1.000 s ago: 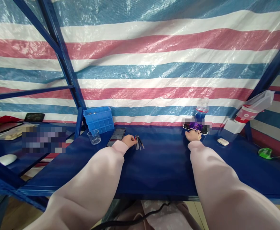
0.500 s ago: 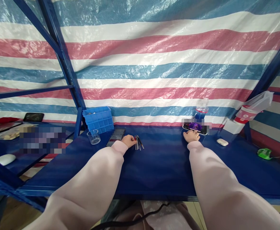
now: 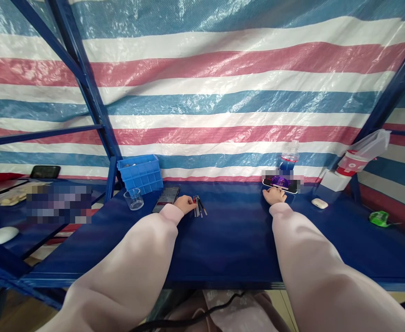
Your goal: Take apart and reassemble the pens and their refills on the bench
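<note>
Although nothing is gripped, left hand point(image 3: 184, 204) lies relaxed on the desk, fingers loosely curled, palm down, empty. Its fingertips sit just beside a small bunch of slim pens point(image 3: 198, 206), lying loose and side by side; exact type too small to tell. Right hand point(image 3: 274, 195) is flat and empty too, fingertips at the near edge of a phone with a purple screen point(image 3: 280, 183), partly pixelated. Behind that phone: blue-labelled plastic bottle point(image 3: 288, 159). To its right: white earbud case point(image 3: 319, 203). Left of the pens: dark smartphone point(image 3: 165, 199), then clear plastic cup point(image 3: 134, 199) and blue plastic parts bin point(image 3: 140, 173), all on blue desk point(image 3: 223, 249).
</note>
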A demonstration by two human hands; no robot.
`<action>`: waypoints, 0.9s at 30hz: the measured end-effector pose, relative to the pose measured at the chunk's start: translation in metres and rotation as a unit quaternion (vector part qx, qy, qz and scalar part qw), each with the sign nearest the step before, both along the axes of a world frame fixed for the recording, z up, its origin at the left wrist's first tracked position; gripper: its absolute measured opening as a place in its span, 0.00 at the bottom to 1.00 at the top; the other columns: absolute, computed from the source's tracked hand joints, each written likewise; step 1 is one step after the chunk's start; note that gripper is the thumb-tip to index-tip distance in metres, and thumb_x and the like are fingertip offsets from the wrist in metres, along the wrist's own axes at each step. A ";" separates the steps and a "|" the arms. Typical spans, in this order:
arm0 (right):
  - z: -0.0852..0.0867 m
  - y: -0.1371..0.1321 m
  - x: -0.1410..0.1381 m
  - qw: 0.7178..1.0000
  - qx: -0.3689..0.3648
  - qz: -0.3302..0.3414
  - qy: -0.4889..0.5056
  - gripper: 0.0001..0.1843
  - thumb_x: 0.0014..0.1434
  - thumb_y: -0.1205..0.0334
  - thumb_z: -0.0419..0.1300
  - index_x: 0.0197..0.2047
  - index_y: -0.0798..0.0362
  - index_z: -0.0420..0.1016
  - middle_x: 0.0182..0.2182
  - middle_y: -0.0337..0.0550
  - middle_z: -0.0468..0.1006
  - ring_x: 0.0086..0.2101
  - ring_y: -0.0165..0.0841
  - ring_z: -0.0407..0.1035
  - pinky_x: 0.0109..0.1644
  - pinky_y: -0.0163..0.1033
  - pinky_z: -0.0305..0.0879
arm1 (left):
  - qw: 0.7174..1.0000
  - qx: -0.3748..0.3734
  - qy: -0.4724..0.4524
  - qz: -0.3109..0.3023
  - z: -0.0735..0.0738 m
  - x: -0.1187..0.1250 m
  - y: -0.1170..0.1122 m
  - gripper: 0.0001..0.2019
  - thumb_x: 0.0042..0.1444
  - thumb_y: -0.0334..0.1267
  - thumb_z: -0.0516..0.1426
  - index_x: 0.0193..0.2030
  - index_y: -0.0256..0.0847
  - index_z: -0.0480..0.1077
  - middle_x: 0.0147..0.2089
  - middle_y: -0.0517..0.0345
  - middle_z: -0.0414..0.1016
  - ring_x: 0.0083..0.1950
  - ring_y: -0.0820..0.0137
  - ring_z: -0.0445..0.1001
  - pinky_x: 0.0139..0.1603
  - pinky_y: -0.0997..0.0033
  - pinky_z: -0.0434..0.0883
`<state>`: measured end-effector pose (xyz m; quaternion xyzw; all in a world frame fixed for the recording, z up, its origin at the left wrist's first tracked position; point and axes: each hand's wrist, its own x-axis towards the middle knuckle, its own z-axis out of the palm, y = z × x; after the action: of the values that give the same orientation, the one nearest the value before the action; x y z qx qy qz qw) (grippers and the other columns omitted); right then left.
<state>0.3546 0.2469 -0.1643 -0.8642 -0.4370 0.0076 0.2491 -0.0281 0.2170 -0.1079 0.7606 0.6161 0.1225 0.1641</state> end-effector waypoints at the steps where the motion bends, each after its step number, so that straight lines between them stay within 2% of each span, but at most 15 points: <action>1: 0.000 0.000 0.001 1.000 -0.003 -0.003 0.010 0.23 0.53 0.54 0.51 0.48 0.59 0.66 0.56 0.62 0.56 0.54 0.52 0.52 0.52 0.55 0.49 | 1.000 0.001 0.000 -0.001 0.000 0.000 0.000 0.09 0.49 0.41 0.56 0.24 0.38 0.68 0.26 0.58 0.71 0.30 0.71 0.69 0.30 0.75 0.61; 14: -0.001 0.001 0.002 0.999 -0.007 -0.007 0.033 0.22 0.53 0.53 0.51 0.45 0.59 0.69 0.59 0.60 0.52 0.55 0.51 0.51 0.54 0.54 0.47 | 1.000 0.004 0.008 -0.003 0.002 0.000 -0.001 0.09 0.49 0.41 0.55 0.24 0.38 0.69 0.27 0.58 0.72 0.31 0.70 0.71 0.30 0.75 0.62; 27: 0.003 -0.003 -0.001 0.999 0.013 -0.012 0.040 0.23 0.52 0.55 0.52 0.48 0.60 0.67 0.56 0.62 0.57 0.54 0.52 0.52 0.53 0.56 0.48 | 1.000 0.007 0.009 -0.008 0.002 0.000 -0.001 0.09 0.49 0.42 0.55 0.24 0.38 0.69 0.26 0.58 0.72 0.30 0.70 0.70 0.30 0.75 0.62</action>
<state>0.3534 0.2442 -0.1611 -0.8651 -0.4163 0.0340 0.2777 -0.0283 0.2158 -0.1062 0.7675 0.6107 0.1194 0.1541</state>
